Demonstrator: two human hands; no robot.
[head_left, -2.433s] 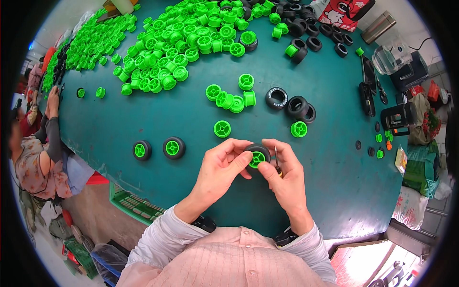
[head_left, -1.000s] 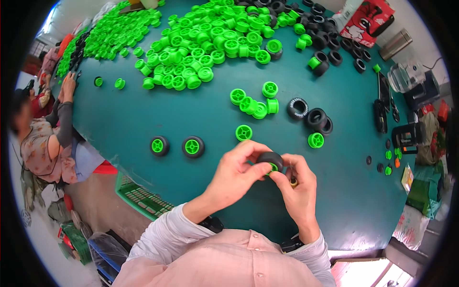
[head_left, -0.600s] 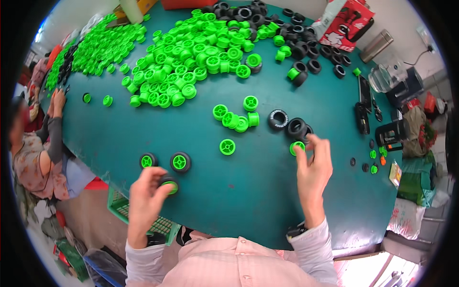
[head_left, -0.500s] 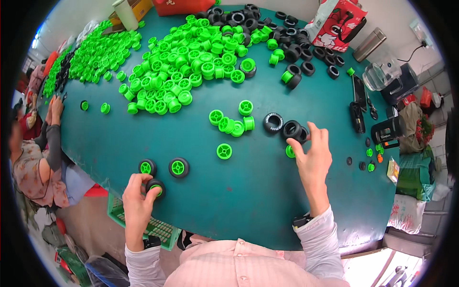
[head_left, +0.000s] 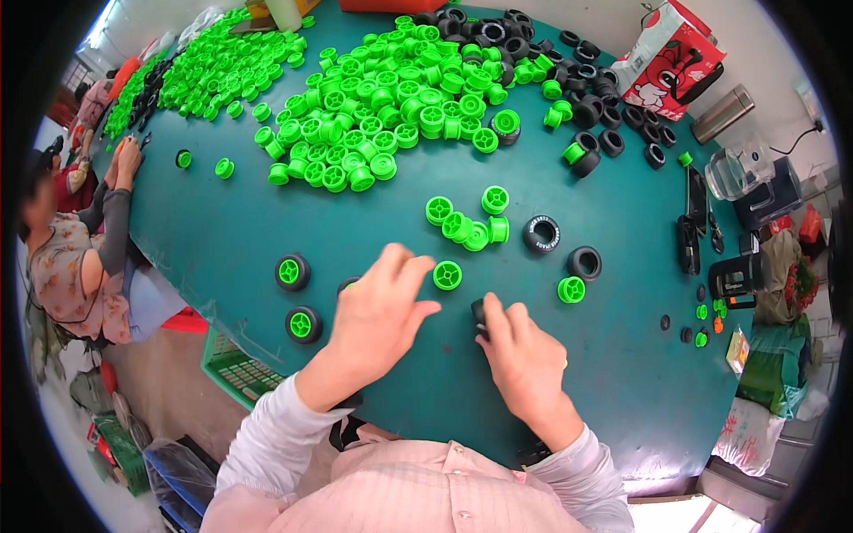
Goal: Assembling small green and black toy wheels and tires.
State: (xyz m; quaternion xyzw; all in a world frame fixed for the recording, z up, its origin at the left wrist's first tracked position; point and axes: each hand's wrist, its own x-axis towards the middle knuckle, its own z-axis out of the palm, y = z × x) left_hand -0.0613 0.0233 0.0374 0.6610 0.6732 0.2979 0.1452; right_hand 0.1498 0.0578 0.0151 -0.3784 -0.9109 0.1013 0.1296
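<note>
My left hand [head_left: 378, 311] hovers over the middle of the table, its thumb apart from the fingers and nothing between them. Just right of its fingertips lies a loose green wheel rim [head_left: 447, 275]. My right hand [head_left: 524, 360] pinches a black rubber tire [head_left: 479, 312], which the fingers partly cover. Two wheels with tires fitted, an upper one [head_left: 292, 272] and a lower one [head_left: 304, 324], lie left of my left hand; another is mostly hidden behind that hand. Beyond my right hand are a green rim [head_left: 571, 290], a tire [head_left: 584, 263] and a lettered tire [head_left: 541, 234].
Several green rims [head_left: 476, 235] cluster ahead of my hands. Farther back are a large heap of green rims [head_left: 382, 115] and a pile of black tires [head_left: 604, 98]. A red bag [head_left: 671, 62] and steel flask [head_left: 721, 114] stand far right. Another person [head_left: 80, 240] sits at left.
My left hand has let go of a wheel at the front left and moved right toward the loose rim. My right hand has picked up a tire and brought it nearer and leftward.
</note>
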